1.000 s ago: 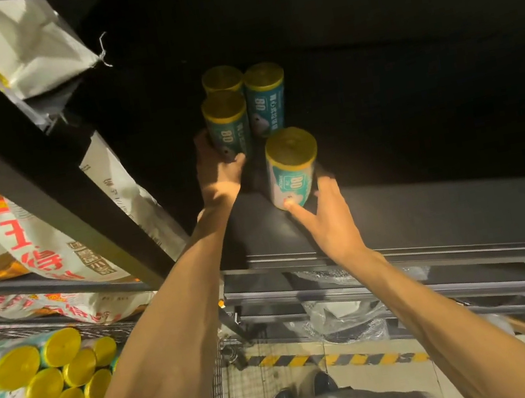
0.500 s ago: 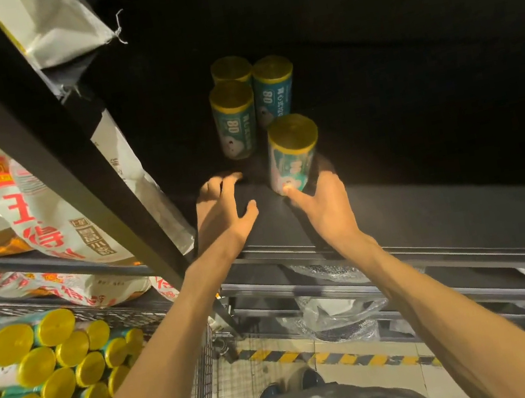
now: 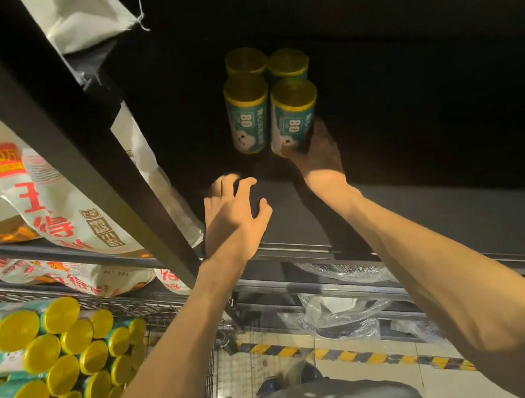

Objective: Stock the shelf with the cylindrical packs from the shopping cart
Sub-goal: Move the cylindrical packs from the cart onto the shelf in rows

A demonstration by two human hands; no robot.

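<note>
Head view: dark shelf (image 3: 395, 211), deck bearing four cylindrical packs upright in a tight two-by-two block, teal wrappers, yellow tops. Front right pack (image 3: 292, 114): right hand (image 3: 318, 154) at its base, the grip closed round the lower end, fingers curled behind it, thumb at the front. Front left pack (image 3: 247, 114): touching its neighbour, free of either hand. Rear left pack (image 3: 245, 60) and rear right pack (image 3: 287, 62): directly behind, only tops showing. Left hand (image 3: 234, 217): above the shelf's front part, near the front left pack but apart from it, fingers spread and loosely bent, grip holding nothing. Shopping cart (image 3: 154, 307), wire, lower left: stacked packs (image 3: 39, 368) lying on their sides, yellow ends outward. Printed sacks (image 3: 47, 207): on the neighbouring rack, left of a black upright (image 3: 71, 144).
</note>
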